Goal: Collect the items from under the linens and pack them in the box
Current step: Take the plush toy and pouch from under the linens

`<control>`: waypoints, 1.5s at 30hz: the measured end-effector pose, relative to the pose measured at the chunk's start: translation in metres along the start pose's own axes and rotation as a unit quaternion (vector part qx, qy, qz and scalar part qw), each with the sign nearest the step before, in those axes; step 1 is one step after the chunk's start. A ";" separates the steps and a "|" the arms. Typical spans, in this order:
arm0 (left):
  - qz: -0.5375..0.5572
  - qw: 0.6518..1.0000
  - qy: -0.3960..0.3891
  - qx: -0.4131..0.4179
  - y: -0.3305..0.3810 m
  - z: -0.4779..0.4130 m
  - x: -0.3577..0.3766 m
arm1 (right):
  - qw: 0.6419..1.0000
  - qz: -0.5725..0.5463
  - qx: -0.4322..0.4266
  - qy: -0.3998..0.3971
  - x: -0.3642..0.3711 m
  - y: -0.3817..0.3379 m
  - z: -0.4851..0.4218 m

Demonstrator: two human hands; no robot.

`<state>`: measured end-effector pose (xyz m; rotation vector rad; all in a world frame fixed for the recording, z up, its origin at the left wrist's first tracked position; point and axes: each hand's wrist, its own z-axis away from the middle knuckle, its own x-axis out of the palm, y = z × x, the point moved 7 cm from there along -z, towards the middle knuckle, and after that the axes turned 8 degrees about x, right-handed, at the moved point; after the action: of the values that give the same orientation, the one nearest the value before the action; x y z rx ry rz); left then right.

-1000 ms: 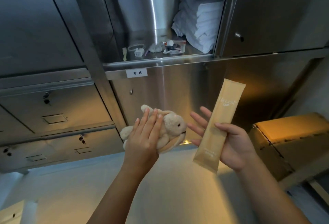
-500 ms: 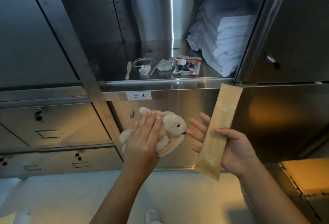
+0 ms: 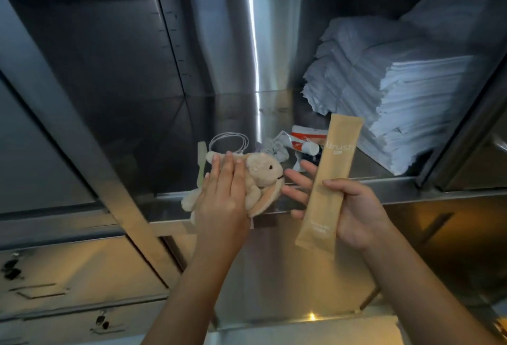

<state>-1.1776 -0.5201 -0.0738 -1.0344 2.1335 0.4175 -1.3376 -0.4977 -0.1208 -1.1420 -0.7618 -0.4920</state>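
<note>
Head | L hand (image 3: 222,202): bunny (image 3: 264,172), nose right | R hand (image 3: 356,214): packet (image 3: 330,177) axis near-upright

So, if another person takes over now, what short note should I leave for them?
Left hand: holds the bunny, in the air in front of the shelf.
Right hand: pinches the tan packet between thumb and fingers.
On the shelf, beside the linens: a cable, a tube, a green stick and some small bits too blurred to name.
Done: bunny and packet collected.
Left: pack both in the box, which is not in view, then probably fetch the rest.
</note>
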 end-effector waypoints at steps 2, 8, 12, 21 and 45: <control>-0.011 1.000 -0.015 -0.013 -0.012 -0.014 0.012 | 1.000 0.000 0.006 -0.002 0.000 -0.006 -0.019; -0.025 0.998 -0.050 -0.030 -0.036 -0.049 0.046 | 0.999 0.014 0.035 -0.015 -0.002 -0.029 -0.063; -0.043 0.991 -0.097 -0.084 -0.041 -0.071 0.071 | 0.997 0.037 0.057 -0.031 -0.007 -0.050 -0.083; -0.118 0.944 -0.171 -0.255 -0.034 -0.108 0.129 | 0.989 0.068 0.119 -0.048 -0.028 -0.094 -0.111; 0.060 0.968 -0.201 -0.135 -0.037 -0.084 0.140 | 0.981 0.143 0.098 0.083 -0.042 -0.111 -0.157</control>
<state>-1.2468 -0.6662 -0.1162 -0.8776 1.8063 0.9172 -1.3982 -0.6849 -0.1170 -0.9920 -0.4800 -0.2587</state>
